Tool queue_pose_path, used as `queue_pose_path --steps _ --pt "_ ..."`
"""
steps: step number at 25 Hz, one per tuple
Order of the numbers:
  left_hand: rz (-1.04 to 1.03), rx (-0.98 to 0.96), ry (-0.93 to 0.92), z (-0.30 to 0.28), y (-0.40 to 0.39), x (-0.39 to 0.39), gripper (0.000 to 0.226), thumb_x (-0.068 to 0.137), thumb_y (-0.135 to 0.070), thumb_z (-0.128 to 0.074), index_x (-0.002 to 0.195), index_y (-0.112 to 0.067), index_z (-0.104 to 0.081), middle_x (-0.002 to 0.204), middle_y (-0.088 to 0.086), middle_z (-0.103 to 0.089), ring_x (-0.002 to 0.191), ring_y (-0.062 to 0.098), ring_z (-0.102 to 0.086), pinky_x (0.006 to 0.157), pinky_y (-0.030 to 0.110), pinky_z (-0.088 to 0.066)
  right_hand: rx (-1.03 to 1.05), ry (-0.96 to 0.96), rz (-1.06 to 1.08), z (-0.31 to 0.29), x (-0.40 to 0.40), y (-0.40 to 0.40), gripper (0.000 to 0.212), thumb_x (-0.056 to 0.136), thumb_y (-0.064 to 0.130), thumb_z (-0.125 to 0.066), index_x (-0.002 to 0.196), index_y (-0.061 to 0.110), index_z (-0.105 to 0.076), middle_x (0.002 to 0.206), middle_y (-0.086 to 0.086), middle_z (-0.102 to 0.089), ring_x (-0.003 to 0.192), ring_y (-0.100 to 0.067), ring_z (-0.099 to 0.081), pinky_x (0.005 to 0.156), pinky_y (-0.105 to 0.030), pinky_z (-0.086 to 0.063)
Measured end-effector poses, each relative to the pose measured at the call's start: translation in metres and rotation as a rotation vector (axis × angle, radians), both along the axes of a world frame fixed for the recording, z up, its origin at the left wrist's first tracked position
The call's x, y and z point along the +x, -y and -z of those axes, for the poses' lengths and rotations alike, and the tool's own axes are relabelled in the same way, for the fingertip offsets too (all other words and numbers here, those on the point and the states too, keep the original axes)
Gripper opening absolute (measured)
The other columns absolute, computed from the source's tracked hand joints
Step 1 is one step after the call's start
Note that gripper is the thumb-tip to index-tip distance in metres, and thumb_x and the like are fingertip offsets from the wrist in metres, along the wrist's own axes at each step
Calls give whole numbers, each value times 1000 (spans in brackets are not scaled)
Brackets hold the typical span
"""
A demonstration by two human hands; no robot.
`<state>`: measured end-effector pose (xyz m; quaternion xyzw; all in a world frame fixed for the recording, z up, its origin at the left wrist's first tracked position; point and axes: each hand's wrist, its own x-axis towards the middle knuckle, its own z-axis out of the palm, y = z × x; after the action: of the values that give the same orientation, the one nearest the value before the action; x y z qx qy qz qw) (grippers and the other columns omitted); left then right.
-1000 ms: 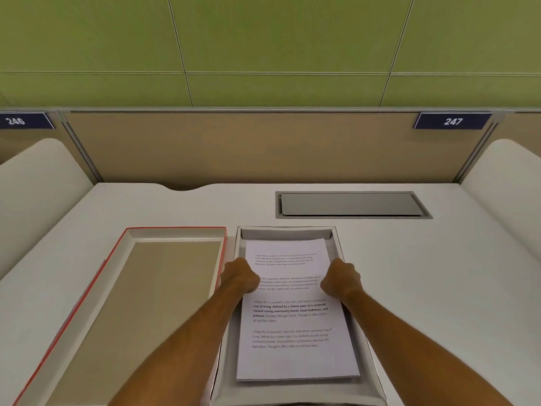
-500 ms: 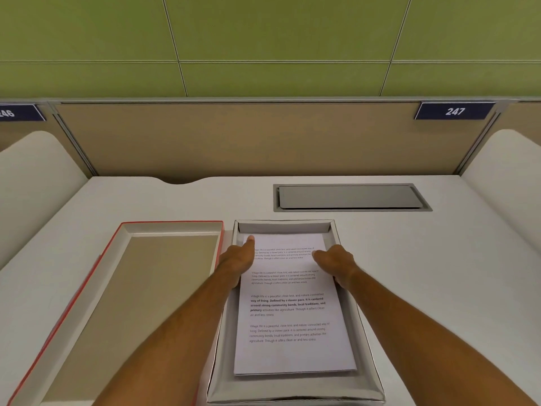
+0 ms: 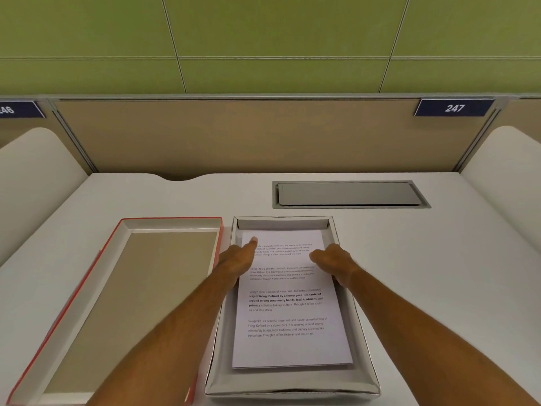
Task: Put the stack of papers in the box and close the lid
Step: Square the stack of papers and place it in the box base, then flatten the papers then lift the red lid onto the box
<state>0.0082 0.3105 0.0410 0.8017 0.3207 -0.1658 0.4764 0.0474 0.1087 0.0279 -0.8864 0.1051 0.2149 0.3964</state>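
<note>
A white stack of printed papers (image 3: 288, 323) lies flat inside the open grey box (image 3: 292, 386) on the desk. The red-edged lid (image 3: 67, 315) rests upside down to the left of the box. My left hand (image 3: 238, 259) lies on the stack's upper left part, one finger stretched toward the far corner. My right hand (image 3: 332, 259) rests on the stack's upper right edge, fingers curled down along the box wall. Neither hand grips anything.
A grey cable flap (image 3: 349, 194) is set into the white desk (image 3: 439, 273) behind the box. A tan partition (image 3: 263, 136) with a number plate 247 (image 3: 454, 107) closes the back. Curved white side panels stand left and right.
The stack has gone down flat into the box and slid toward its far end. Both hands have moved forward from the stack's sides onto its upper part, the left finger stretching out.
</note>
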Motion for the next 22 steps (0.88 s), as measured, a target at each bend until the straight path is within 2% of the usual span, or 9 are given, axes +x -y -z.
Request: queue_pose_path --steps 2,5,7,9,10,13,15,18,22 --pt "129 115 -3 -1 7 -19 73 92 -54 -49 144 -3 -38 148 17 -46 132 34 -48 99 38 -44 -84 39 -142 4 -14 3 34 89 29 -60 111 3 -55 110 -13 -67 96 -29 -66 80 -35 -56" --pt "297 170 19 6 11 -56 77 82 -42 -71 141 -9 -35 140 10 -56 123 28 -58 87 30 -49 -187 22 -367 12 -47 10 77 81 37 -74 139 5 -34 132 -12 -59 112 -30 -64 90 -34 -57" --pt "398 195 -7 17 12 -79 104 71 -38 -82 149 -11 -19 139 8 -57 119 25 -60 88 29 -53 -244 -26 -489 16 -67 15 105 77 38 -78 151 5 -11 145 -14 -49 122 -32 -58 99 -39 -53" --pt "486 226 -64 28 15 -100 134 63 -35 -86 155 -17 9 147 11 -46 126 28 -55 98 35 -53 -291 -73 -577 18 -85 20 124 75 35 -81 154 9 10 153 -16 -39 131 -33 -50 108 -42 -46" --pt "516 248 -91 31 18 -109 140 63 -32 -87 153 -21 19 152 14 -37 132 30 -49 103 39 -50 -316 -93 -607 17 -94 22 129 73 34 -82 153 11 16 155 -17 -33 135 -34 -45 111 -43 -42" --pt "596 349 -104 37 27 -129 128 78 -20 -78 149 -26 29 163 14 -10 148 34 -24 115 43 -35 -421 -102 -656 17 -114 24 136 71 29 -85 151 18 24 156 -23 -20 140 -37 -35 114 -44 -36" --pt "608 416 -81 38 30 -137 117 86 -16 -69 148 -27 29 165 11 1 152 33 -11 118 42 -26 -474 -62 -674 18 -123 25 135 73 24 -84 150 17 26 152 -26 -20 138 -37 -35 113 -42 -38" --pt "591 454 -44 40 29 -139 110 89 -14 -64 149 -27 27 166 9 3 153 32 -8 119 42 -23 -502 23 -672 22 -129 26 123 80 18 -76 150 15 25 148 -27 -26 134 -35 -39 111 -40 -41" --pt "580 462 -29 41 28 -139 105 91 -13 -62 151 -25 23 166 9 0 152 31 -10 119 40 -23 -498 42 -659 24 -132 25 117 82 22 -75 152 14 18 149 -23 -27 135 -33 -39 110 -41 -41"
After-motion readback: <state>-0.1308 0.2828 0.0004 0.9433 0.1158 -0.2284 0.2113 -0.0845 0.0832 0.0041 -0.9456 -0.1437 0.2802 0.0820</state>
